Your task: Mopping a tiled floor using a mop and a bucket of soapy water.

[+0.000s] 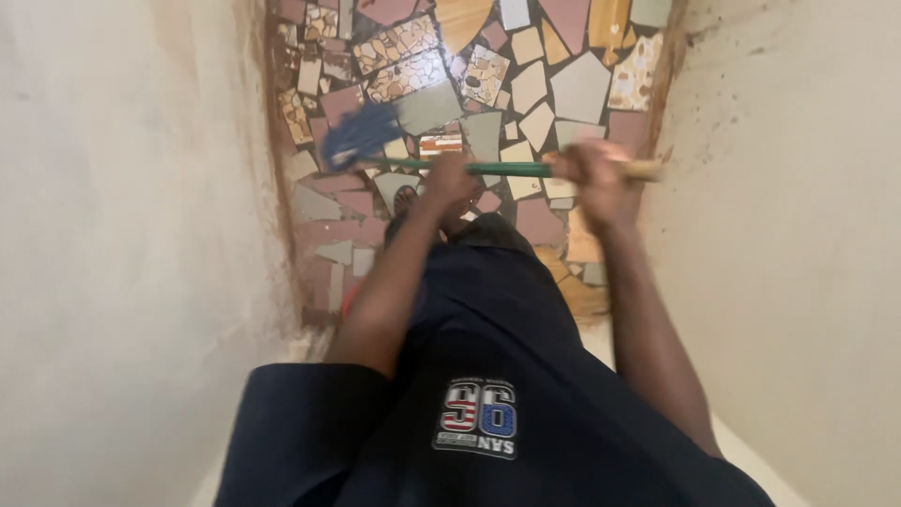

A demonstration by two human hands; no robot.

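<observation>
Mop (441,161) crosswise, head leftward

the passage is narrow: a pale wall (122,235) closes the left side and another pale wall (798,263) closes the right, leaving only a strip of broken-tile floor (535,84) between them. a green-handled mop (497,169) lies across that strip almost wall to wall, its blue head (361,131) near the left wall, its pale end close to the right one. both hands, left hand (449,183) and right hand (593,178), fill the middle. free floor lies far, beyond the handle; nearer, the person's dark clothing (488,376) blocks the view.
</observation>
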